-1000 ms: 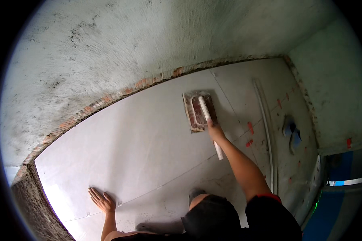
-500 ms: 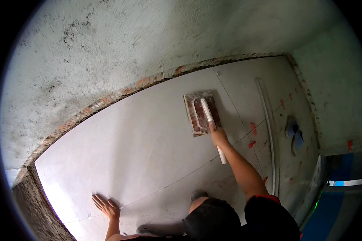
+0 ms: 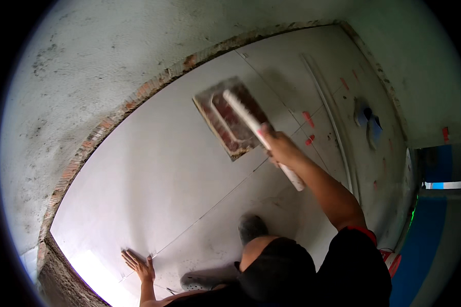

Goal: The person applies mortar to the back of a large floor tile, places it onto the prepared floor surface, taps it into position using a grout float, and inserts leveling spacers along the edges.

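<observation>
My right hand [image 3: 281,146] is wrapped round the long white handle of a flat rectangular tamping board [image 3: 230,118]. The board is brown and stained, with pale edges and a raised loop on top. It is smeared by motion and seems lifted above a large pale floor tile [image 3: 159,158]. Flat on the tile, near the joint line at lower left, lies my left hand [image 3: 140,266], fingers outstretched and holding nothing. A dark clog [image 3: 252,228] shows on one of my feet, and a second clog [image 3: 202,281] is lower down.
A long metal straightedge [image 3: 333,123] lies across tiles at right, with a pair of blue-grey slippers [image 3: 368,123] beyond it. Several red pieces, one a red strip [image 3: 308,119], lie near the joints. Rough plaster wall [image 3: 102,66] with exposed brick [image 3: 105,123] borders the far edge.
The tamping board in my right hand has swung left and looks larger, nearer to me. The whole view has shifted and turned somewhat. My left hand remains on the tile.
</observation>
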### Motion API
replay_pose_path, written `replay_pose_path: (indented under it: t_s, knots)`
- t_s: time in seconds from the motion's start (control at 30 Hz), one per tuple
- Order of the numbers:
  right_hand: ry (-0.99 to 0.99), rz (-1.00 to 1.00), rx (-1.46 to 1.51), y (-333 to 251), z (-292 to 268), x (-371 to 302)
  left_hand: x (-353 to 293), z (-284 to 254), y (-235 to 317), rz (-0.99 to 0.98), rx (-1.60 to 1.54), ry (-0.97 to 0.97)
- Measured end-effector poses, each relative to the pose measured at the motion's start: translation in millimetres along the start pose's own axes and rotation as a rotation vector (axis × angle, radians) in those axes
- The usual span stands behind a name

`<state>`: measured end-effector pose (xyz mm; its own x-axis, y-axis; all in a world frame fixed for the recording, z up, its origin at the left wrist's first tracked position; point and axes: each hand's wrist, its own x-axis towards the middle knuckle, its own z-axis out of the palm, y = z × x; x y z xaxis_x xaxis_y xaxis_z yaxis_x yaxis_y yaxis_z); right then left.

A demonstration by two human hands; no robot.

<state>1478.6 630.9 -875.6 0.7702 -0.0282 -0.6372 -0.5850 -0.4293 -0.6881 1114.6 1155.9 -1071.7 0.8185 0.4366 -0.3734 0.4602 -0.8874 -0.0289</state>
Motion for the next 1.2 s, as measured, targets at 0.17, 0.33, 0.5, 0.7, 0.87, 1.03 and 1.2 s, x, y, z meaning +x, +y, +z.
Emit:
replay_pose_path:
  t_s: [0.17, 0.33, 0.5, 0.7, 0.87, 1.03, 1.2]
  knots:
    - [0.401, -0.356, -0.073, 41, -11, -39, 3, 7, -11, 0.037, 0.044, 0.091]
    - [0.206, 0.245, -0.408, 135, -17, 47, -1, 7, 10, 0.024, 0.077, -0.02]
    - [0.136, 0.145, -0.05, 28, -57, 22, 4, -5, 3, -0.043, 0.085, -0.026]
    - [0.468, -0.358, -0.137, 91, -31, -4, 2, 12, 1, 0.046, 0.112, 0.075]
    - [0.128, 0.14, -0.521, 92, 13, 90, -10, -11, 19, -0.094, 0.06, -0.08]
    - [0.085, 0.047, -0.476, 70, 52, 124, -6, -38, 23, -0.141, -0.121, -0.031]
    - [0.146, 0.035, -0.188, 23, 22, 24, -3, -34, 38, -0.261, -0.231, -0.089]
